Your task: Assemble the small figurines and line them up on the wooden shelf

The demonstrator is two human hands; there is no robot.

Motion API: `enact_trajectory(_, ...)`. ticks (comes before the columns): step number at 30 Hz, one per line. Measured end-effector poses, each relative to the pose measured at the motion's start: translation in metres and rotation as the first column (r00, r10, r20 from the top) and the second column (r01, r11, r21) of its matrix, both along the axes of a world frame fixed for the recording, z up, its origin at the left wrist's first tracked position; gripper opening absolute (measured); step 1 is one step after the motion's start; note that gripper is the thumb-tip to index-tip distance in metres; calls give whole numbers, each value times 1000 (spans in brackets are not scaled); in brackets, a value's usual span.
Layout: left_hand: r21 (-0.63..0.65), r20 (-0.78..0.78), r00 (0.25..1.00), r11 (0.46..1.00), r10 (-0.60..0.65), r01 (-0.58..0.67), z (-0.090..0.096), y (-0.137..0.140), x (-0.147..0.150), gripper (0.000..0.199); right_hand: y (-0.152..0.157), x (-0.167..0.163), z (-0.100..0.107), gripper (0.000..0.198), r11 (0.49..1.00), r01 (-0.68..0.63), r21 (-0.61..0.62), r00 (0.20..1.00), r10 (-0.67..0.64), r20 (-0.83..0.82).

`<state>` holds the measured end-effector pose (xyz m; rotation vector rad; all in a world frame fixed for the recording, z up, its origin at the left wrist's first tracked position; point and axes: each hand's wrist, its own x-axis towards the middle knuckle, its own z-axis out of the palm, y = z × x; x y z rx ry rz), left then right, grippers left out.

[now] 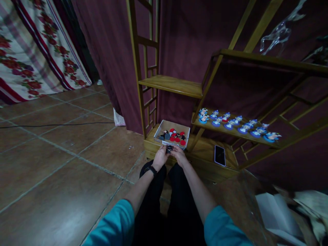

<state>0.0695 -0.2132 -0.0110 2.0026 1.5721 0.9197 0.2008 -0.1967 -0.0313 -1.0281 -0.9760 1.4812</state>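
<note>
Between my left hand (161, 157) and my right hand (178, 154) is a small dark figurine (169, 149), gripped by the fingers of both. Its details are too small to make out. Just beyond my fingers stands a shallow white box (186, 140), its near wall close to the hands. Inside it lie several small figures with red round bases (175, 137), along with some black and grey pieces (165, 135). A black band (153, 170) circles my left wrist.
Several blue and white figurines (229, 124) line a wooden shelf at the right. Below it a phone (219, 155) lies on the cabinet top (203, 150). A bare shelf board (174, 85) juts out above the box. White papers (279, 215) lie at lower right; a cable (56, 125) crosses the tiled floor.
</note>
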Motion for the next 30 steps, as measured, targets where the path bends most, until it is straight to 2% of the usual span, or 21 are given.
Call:
enact_trajectory(7,-14,-159,987,999,31,-34,6,-12,3,44,-1,2,-1,41,1000,-24,-8,1000,24,13)
enact_trajectory(14,95,-247,969,995,-15,39,15,-28,4,46,-5,7,1,42,996,-49,73,998,46,48)
enact_trajectory(20,119,-285,954,984,-91,129,20,-34,0,46,-8,11,4,43,996,-54,69,997,50,57)
enact_trajectory(30,186,-368,923,963,-114,193,22,-40,-7,48,-15,14,6,42,984,-101,147,992,87,95)
